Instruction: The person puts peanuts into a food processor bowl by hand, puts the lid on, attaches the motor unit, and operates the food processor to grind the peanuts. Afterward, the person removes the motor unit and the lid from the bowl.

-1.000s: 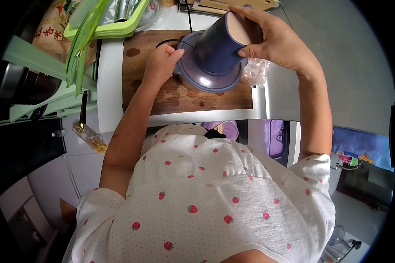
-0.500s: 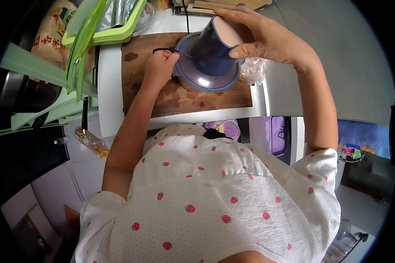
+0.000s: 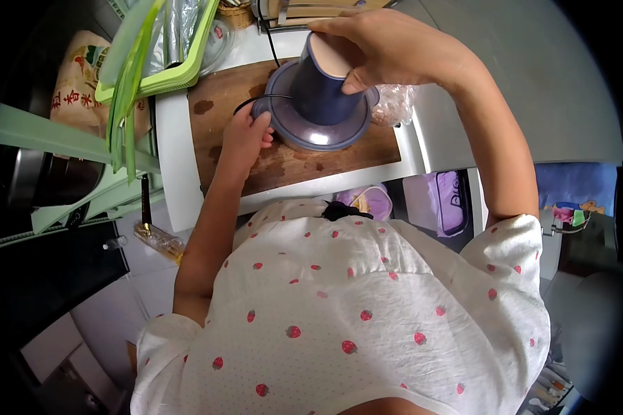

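A dark blue appliance body (image 3: 318, 93) with a beige top stands on a round lid (image 3: 316, 133) with a blue rim, over a wooden cutting board (image 3: 214, 131). Curled over the beige top, my right hand (image 3: 387, 52) grips the body between thumb and fingers. My left hand (image 3: 248, 138) is at the lid's left edge, fingers bent, beside a thin black cord (image 3: 270, 97); it touches the rim's tab or the cord, and which is hard to tell. A clear bag of pinkish pieces (image 3: 396, 104) lies right of the lid.
Green baskets (image 3: 180, 75) with long green leaves (image 3: 126, 104) hanging over them stand at the upper left, beside a printed sack (image 3: 76, 90). A knife and board rack (image 3: 311, 12) is at the back. A grey panel (image 3: 505, 76) rises at the right.
The view has shifted and tilted. The appliance and lid now appear further left, with my right hand still on the body. My left hand's fingers have moved slightly down along the lid's edge.
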The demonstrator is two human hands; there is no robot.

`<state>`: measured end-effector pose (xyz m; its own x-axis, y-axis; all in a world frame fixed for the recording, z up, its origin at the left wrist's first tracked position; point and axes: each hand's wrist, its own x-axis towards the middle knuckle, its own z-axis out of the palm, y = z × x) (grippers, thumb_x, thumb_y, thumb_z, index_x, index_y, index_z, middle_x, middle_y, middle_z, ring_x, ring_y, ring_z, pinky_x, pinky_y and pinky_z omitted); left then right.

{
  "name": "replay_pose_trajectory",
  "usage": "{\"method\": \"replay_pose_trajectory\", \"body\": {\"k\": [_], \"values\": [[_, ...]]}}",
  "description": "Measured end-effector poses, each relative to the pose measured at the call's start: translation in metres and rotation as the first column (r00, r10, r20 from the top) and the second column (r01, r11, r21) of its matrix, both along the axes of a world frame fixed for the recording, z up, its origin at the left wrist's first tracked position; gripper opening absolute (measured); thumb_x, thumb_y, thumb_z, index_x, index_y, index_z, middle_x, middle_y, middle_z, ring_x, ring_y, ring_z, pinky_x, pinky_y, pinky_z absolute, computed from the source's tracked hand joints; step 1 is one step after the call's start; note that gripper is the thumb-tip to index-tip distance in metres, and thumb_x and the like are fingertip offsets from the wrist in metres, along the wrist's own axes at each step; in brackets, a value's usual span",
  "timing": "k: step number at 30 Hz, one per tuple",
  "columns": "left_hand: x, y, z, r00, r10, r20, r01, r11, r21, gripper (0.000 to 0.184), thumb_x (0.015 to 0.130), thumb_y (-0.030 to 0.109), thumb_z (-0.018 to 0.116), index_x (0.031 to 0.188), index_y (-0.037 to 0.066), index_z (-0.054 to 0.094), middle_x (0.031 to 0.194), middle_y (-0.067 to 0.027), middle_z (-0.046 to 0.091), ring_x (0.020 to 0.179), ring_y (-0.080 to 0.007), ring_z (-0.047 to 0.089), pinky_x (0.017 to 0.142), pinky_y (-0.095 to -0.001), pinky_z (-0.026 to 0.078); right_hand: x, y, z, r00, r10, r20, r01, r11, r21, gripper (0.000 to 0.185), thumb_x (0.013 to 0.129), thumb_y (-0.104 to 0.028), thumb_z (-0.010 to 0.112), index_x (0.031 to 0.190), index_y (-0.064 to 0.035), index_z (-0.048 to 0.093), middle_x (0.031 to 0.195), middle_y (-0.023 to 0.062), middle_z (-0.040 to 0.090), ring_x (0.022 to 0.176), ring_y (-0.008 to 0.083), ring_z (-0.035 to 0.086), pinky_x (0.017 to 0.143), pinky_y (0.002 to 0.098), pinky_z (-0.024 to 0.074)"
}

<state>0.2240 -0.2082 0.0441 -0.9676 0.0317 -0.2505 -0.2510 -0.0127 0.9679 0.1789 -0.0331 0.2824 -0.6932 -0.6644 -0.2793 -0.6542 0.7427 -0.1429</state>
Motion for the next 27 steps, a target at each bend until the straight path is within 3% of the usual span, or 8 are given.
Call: {"method": "replay_pose_trajectory", "body": {"k": [10, 13, 14, 15, 17, 20, 22, 27], "values": [[-0.041, -0.004, -0.02, 0.986, 0.037, -0.162, -0.01, 0.986, 0.165, 0.027, 0.09, 0.016, 0.055, 0.113, 0.001, 0.056, 0.071, 0.0002, 0.054, 0.059, -0.0056, 0.049, 0.056, -0.0208, 0.046, 0.006, 0.006, -0.008, 0.988, -0.142, -0.054, 0.141, 0.99, -0.009, 0.056, 0.074, -0.034, 0.07, 0.11, 0.0058, 0.055, 0.101, 0.0248, 0.062, 0.097, 0.0374, 0.058, 0.084, 0.0419, 0.0459], [-0.043, -0.015, -0.001, 0.994, -0.064, -0.084, 0.048, 0.982, -0.185, 0.03, 0.09, 0.018, 0.055, 0.115, 0.0, 0.056, 0.072, -0.0005, 0.056, 0.061, -0.0078, 0.051, 0.059, -0.0223, 0.046, 0.008, 0.014, -0.016, 0.978, -0.161, -0.132, 0.149, 0.984, -0.096, 0.057, 0.075, -0.04, 0.069, 0.107, 0.0048, 0.057, 0.102, 0.0238, 0.062, 0.101, 0.037, 0.058, 0.085, 0.0414, 0.0458], [-0.036, -0.021, 0.007, 0.982, -0.14, -0.13, 0.046, 0.833, -0.552, 0.033, 0.089, 0.019, 0.057, 0.116, 0.0, 0.056, 0.073, -0.0012, 0.058, 0.064, -0.0101, 0.054, 0.062, -0.0236, 0.047, 0.004, 0.023, -0.025, 0.977, -0.17, -0.133, 0.156, 0.982, -0.108, 0.057, 0.075, -0.04, 0.069, 0.107, 0.0048, 0.057, 0.102, 0.0238, 0.062, 0.101, 0.037, 0.058, 0.085, 0.0414, 0.0458], [-0.029, -0.024, 0.016, 0.963, -0.228, -0.144, 0.008, 0.556, -0.831, 0.037, 0.088, 0.021, 0.059, 0.118, -0.001, 0.056, 0.074, -0.002, 0.06, 0.067, -0.0123, 0.057, 0.065, -0.0249, 0.048, -0.007, 0.037, -0.039, 0.981, -0.189, -0.036, 0.165, 0.922, -0.35, 0.06, 0.075, -0.041, 0.069, 0.11, 0.005, 0.056, 0.106, 0.0233, 0.061, 0.104, 0.0362, 0.057, 0.087, 0.0408, 0.0455], [-0.015, -0.023, 0.041, 0.956, -0.11, -0.272, -0.127, 0.679, -0.723, 0.046, 0.084, 0.026, 0.063, 0.121, 0.001, 0.053, 0.083, -0.0078, 0.062, 0.077, -0.0182, 0.059, 0.073, -0.0295, 0.049, -0.027, 0.068, -0.068, 0.98, -0.189, 0.065, 0.192, 0.795, -0.575, 0.062, 0.075, -0.042, 0.068, 0.113, 0.0052, 0.055, 0.11, 0.0229, 0.06, 0.107, 0.0354, 0.055, 0.088, 0.0401, 0.0451], [-0.017, 0.01, 0.068, 0.781, 0.144, -0.608, -0.277, 0.952, -0.13, 0.066, 0.075, 0.039, 0.071, 0.127, 0.003, 0.05, 0.109, -0.0174, 0.06, 0.102, -0.0283, 0.058, 0.089, -0.0354, 0.045, -0.033, 0.104, -0.11, 0.94, -0.338, -0.05, 0.23, 0.735, -0.638, 0.045, 0.084, -0.024, 0.062, 0.124, -0.0064, 0.053, 0.113, 0.015, 0.061, 0.105, 0.0306, 0.058, 0.091, 0.0346, 0.0442], [-0.029, 0.039, 0.092, 0.678, -0.022, -0.734, -0.264, 0.925, -0.272, 0.073, 0.069, 0.042, 0.074, 0.127, 0.003, 0.049, 0.121, -0.02, 0.052, 0.11, -0.0325, 0.053, 0.094, -0.0363, 0.041, -0.027, 0.114, -0.135, 0.801, -0.589, -0.11, 0.475, 0.736, -0.483, 0.046, 0.09, -0.039, 0.05, 0.116, -0.0026, 0.059, 0.108, 0.0185, 0.063, 0.102, 0.0312, 0.059, 0.088, 0.0349, 0.0448], [-0.046, 0.071, 0.119, 0.608, -0.37, -0.703, -0.274, 0.733, -0.623, 0.072, 0.066, 0.038, 0.076, 0.124, 0.003, 0.052, 0.121, -0.0169, 0.053, 0.113, -0.031, 0.051, 0.097, -0.0359, 0.039, -0.02, 0.141, -0.217, 0.753, -0.657, 0.032, 0.597, 0.662, -0.453, 0.04, 0.087, -0.033, 0.054, 0.106, 0.001, 0.062, 0.098, 0.0204, 0.064, 0.093, 0.0324, 0.062, 0.083, 0.0376, 0.047]]}}
